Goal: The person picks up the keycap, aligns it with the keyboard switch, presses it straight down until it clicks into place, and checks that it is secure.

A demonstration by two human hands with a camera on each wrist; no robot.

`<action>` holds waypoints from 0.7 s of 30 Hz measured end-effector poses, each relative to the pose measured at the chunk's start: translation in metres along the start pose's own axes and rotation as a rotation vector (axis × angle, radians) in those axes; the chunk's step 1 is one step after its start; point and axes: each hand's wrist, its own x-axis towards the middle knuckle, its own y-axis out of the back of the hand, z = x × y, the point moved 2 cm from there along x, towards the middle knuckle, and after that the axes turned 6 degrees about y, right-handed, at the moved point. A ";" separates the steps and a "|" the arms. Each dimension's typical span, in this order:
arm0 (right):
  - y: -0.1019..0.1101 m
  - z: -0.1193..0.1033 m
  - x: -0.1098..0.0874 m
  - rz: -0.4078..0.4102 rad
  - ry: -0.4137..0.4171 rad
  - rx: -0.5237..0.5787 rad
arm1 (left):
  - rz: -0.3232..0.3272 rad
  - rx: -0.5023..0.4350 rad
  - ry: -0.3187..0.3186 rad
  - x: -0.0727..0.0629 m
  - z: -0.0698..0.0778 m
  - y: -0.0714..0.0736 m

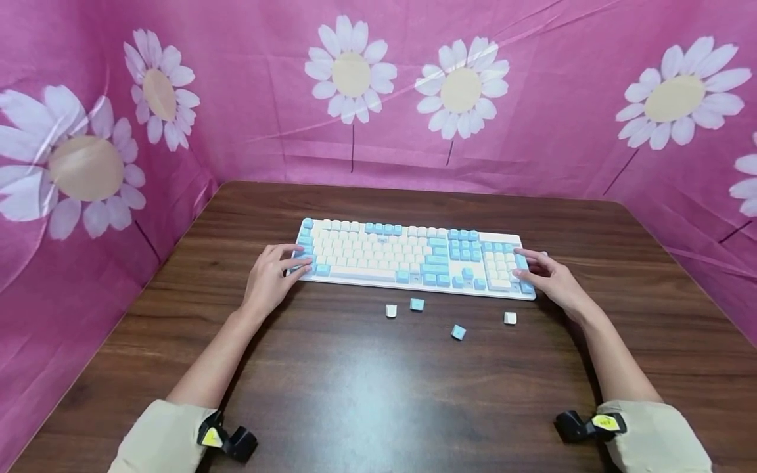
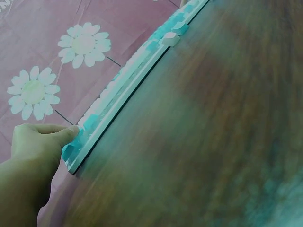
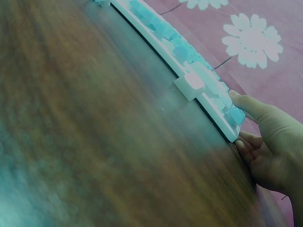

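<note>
Here's the left hand (image 1: 269, 272), gripping the left end of the blue-and-white keyboard (image 1: 378, 253) lying on the wooden table (image 1: 355, 387); just in front, a white keycap (image 1: 391, 311), blue keycap (image 1: 416, 305), second blue keycap (image 1: 458, 332), second white keycap (image 1: 510, 318); and the right hand (image 1: 557, 281) grips the right end.

Both forearms (image 1: 219, 355) well apart, fingers (image 1: 292, 263) bent.
</note>
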 end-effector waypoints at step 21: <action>0.000 0.000 0.001 -0.002 -0.005 0.000 | 0.010 -0.033 -0.086 -0.001 -0.002 0.001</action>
